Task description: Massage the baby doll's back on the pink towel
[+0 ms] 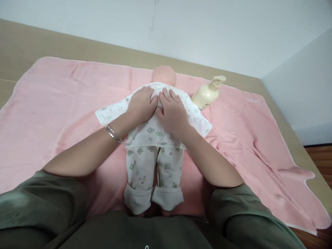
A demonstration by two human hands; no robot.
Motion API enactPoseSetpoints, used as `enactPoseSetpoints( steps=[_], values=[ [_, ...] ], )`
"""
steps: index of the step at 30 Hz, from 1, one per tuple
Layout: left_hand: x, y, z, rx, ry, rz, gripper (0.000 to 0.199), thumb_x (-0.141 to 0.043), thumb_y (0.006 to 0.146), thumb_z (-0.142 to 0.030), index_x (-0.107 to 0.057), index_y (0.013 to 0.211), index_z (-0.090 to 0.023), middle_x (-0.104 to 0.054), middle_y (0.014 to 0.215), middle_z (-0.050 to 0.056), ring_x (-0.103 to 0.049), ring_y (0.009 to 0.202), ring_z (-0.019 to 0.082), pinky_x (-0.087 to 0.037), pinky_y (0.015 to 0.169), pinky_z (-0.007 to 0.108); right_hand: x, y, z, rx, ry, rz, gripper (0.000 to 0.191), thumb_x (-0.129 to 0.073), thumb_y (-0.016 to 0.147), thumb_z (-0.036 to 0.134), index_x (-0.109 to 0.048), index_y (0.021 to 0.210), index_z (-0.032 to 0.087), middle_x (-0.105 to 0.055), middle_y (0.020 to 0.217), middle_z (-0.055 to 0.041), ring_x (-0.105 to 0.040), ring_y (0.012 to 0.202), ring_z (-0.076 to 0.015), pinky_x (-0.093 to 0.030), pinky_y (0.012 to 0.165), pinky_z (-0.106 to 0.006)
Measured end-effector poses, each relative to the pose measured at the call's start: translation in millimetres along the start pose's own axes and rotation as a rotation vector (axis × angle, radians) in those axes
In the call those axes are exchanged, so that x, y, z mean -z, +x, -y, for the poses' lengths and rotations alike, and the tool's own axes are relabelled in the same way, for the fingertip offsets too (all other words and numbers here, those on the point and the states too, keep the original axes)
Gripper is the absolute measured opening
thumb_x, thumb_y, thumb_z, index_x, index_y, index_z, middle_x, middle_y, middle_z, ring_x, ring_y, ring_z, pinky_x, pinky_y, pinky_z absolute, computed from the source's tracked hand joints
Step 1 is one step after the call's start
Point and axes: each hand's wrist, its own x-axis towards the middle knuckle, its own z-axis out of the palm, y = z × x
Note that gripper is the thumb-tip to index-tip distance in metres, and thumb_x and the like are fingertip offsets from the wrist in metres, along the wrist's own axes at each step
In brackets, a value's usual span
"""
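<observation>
A baby doll (164,74) lies in the middle, its bald head pointing away from me and its feet toward me. It wears a white printed top (155,133) and matching trousers (141,169) with turned-up cuffs. My left hand (142,103) rests flat on the upper left of the top, a silver bangle on that wrist. Beside it, my right hand (172,109) lies on the upper right with fingers stretched out. The thumbs come close together near the middle. Both palms are hidden against the cloth.
Under the doll a pink blanket (85,90) is spread, wrinkled on the right. A cream pump bottle (207,94) leans at the doll's right sleeve. The wooden table (103,48) meets a white wall (194,31) behind; its right edge drops to a brown floor (320,160).
</observation>
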Motion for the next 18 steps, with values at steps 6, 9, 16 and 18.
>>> enactPoseSetpoints(
  steps=[6, 9, 16, 18],
  values=[
    [12.6, -22, -31, -0.053, 0.276, 0.022, 0.044, -0.032, 0.103, -0.027, -0.071, 0.102, -0.007, -0.07, 0.11, 0.026, -0.067, 0.111, 0.042, -0.055, 0.099, 0.057, 1, 26, -37, -0.107, 0.075, -0.012, 0.064, -0.041, 0.105, 0.032, -0.043, 0.16, 0.001, -0.042, 0.169, -0.0209, -0.037, 0.161, -0.036, -0.025, 0.135, -0.059],
    [11.4, -22, -31, -0.049, 0.24, 0.013, 0.038, -0.036, 0.102, -0.028, -0.071, 0.103, -0.011, -0.071, 0.112, 0.023, -0.067, 0.111, 0.04, -0.056, 0.098, 0.055, 0, 30, -48, -0.14, 0.093, -0.046, 0.061, -0.036, 0.108, 0.038, -0.048, 0.157, 0.004, -0.047, 0.165, -0.0224, -0.042, 0.158, -0.0364, -0.027, 0.133, -0.063],
    [5.0, 3, -4, 0.115, -0.043, 0.079, 0.023, -0.045, 0.097, -0.028, -0.065, 0.1, -0.019, -0.073, 0.11, 0.015, -0.067, 0.107, 0.034, -0.058, 0.101, 0.052, 0, 12, -15, -0.163, -0.034, -0.048, 0.06, -0.035, 0.107, 0.027, -0.044, 0.159, -0.001, -0.044, 0.167, -0.0255, -0.039, 0.159, -0.0414, -0.027, 0.132, -0.065],
    [1.0, 5, 0, 0.104, -0.072, 0.057, 0.023, -0.044, 0.097, -0.029, -0.065, 0.099, -0.02, -0.073, 0.107, 0.014, -0.068, 0.104, 0.033, -0.058, 0.098, 0.051, -2, 2, -1, -0.121, -0.061, -0.052, 0.061, -0.039, 0.106, 0.026, -0.041, 0.162, 0.0, -0.04, 0.169, -0.0249, -0.036, 0.16, -0.0422, -0.026, 0.133, -0.065]
  ],
)
